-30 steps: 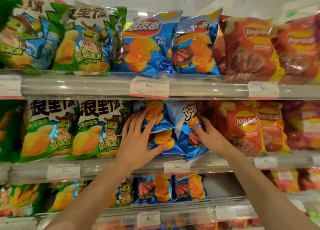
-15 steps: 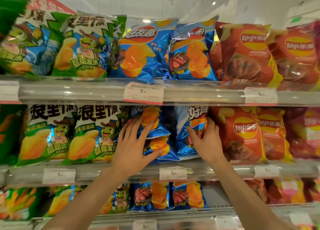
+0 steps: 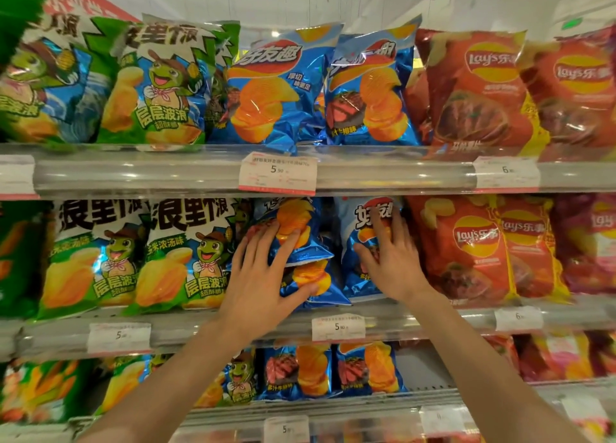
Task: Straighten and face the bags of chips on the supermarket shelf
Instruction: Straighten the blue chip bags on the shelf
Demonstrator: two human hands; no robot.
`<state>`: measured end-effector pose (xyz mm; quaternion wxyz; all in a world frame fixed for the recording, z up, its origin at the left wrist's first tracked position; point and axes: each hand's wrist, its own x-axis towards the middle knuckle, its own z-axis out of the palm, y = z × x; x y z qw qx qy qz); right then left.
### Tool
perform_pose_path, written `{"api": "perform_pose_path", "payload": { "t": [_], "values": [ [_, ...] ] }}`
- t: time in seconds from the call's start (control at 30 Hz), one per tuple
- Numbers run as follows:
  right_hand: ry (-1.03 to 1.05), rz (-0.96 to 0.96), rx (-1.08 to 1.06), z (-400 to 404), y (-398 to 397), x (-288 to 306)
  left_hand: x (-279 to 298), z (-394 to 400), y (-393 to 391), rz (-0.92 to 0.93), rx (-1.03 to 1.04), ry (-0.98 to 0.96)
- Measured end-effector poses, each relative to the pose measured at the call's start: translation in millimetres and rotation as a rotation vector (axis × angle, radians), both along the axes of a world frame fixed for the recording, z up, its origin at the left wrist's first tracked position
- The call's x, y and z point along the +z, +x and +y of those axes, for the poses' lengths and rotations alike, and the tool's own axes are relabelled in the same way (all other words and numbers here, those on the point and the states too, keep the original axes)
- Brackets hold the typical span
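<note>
Blue chip bags [image 3: 301, 242] under flat left hand [image 3: 263, 276], right hand [image 3: 390, 259].

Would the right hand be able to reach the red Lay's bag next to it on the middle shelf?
Probably yes: the right hand rests on a blue bag directly beside the red Lay's bag, with nothing between.

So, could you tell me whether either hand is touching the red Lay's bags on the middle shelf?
No, the left hand and right hand both rest on shiny blue chip bags; the red Lay's bags sit untouched beside them.

Both forearms [image 3: 160, 386] bare — no sleeves, hands [image 3: 263, 276] ungloved.
</note>
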<state>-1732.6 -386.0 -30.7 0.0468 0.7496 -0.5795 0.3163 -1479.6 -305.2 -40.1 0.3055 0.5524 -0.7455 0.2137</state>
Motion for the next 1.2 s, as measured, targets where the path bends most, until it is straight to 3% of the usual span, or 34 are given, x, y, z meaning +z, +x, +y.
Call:
{"api": "perform_pose_path", "payload": {
  "t": [0.17,0.3,0.5,0.67,0.87,1.03,1.2],
  "values": [
    [0.09,0.068,-0.071,-2.6,5.5,3.6,0.1,1.2,0.1,0.001,-0.007,0.002],
    [0.23,-0.053,-0.009,7.6,3.0,24.1,0.7,1.9,0.4,0.006,-0.012,0.002],
    [-0.161,-0.357,0.055,51.8,5.5,41.5,1.1,1.3,-1.3,0.016,-0.031,-0.031],
    [0.341,-0.554,0.223,72.1,41.7,46.4,3.2,2.7,-2.9,0.031,-0.047,-0.058],
    [0.487,-0.6,0.252,75.5,77.9,67.7,11.1,11.5,2.9,0.103,-0.169,0.009],
    [0.514,-0.66,0.198,76.0,85.2,66.6,19.8,25.1,17.8,0.373,-0.271,0.026],
    [0.545,-0.729,0.174,74.3,74.2,69.9,34.2,31.0,25.4,0.893,-0.249,0.258]
  ]
}}
